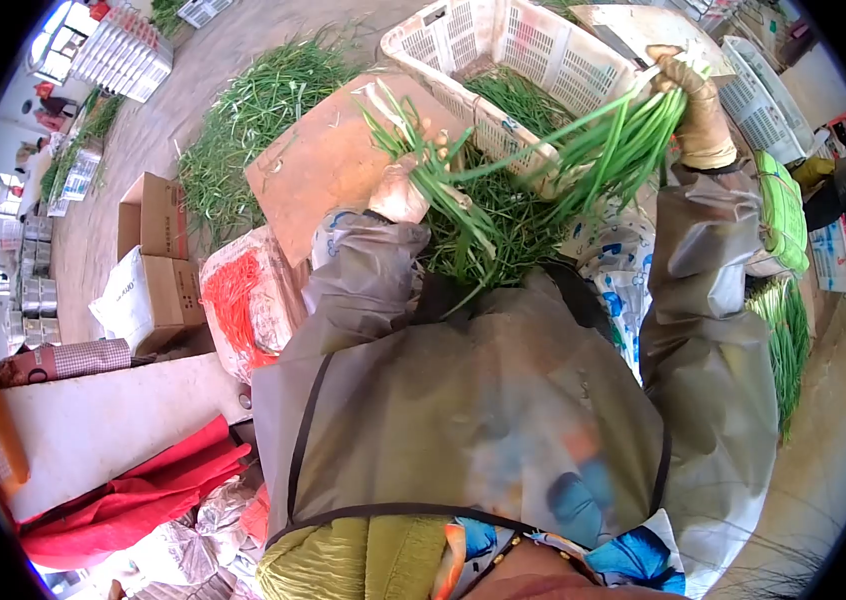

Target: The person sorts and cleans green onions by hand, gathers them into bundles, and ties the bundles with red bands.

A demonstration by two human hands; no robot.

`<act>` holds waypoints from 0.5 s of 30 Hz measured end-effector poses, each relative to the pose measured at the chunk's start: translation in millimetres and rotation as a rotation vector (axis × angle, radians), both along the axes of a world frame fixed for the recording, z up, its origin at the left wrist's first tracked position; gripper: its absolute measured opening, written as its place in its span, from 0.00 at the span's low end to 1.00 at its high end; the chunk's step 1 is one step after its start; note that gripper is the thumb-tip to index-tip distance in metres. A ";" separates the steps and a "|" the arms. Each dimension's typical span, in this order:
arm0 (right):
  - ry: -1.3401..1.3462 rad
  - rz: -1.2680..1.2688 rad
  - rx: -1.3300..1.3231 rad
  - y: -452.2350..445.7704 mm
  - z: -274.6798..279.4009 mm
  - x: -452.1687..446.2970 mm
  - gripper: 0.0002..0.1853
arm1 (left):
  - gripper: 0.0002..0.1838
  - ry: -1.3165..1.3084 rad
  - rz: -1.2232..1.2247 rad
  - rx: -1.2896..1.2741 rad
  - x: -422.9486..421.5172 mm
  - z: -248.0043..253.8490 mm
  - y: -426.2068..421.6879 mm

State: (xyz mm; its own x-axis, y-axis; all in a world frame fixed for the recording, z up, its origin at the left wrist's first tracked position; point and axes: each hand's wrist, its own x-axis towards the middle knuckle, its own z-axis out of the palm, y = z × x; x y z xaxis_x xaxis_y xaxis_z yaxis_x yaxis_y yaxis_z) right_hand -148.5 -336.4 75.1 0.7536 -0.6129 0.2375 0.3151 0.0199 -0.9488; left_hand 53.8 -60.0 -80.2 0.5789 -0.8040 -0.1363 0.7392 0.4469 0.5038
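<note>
My left hand is closed round a small bunch of chives with pale root ends, above the near part of a brown board. Raised at the upper right, my right hand, in a tan glove, grips a larger bunch of chives. Its long green leaves hang down to the left, and the pale ends stick up by the fingers. Loose green leaves lie in a heap below and between both hands, over my lap. The brown board is partly hidden by my left hand.
A white plastic crate with greens inside stands ahead. More greens are piled on the floor at the left. Red ties lie on a package beside a cardboard box. Bundled chives and a green-wrapped pack sit at the right.
</note>
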 end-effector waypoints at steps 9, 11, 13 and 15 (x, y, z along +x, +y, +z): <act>0.420 0.401 -0.280 57.8 -34.6 37.0 0.20 | 0.15 -0.643 -0.109 0.441 -17.8 -78.5 -26.6; 0.373 0.283 -0.388 45.7 -55.1 49.0 0.19 | 0.19 -0.727 -0.375 0.953 -33.0 -56.7 -12.9; 0.183 0.294 -0.267 45.6 -23.5 40.1 0.17 | 0.19 -1.108 -0.400 0.863 -22.9 -65.7 10.5; 0.172 0.219 -0.324 46.0 -5.9 31.0 0.15 | 0.19 -1.682 -0.473 0.893 -9.3 -47.5 41.4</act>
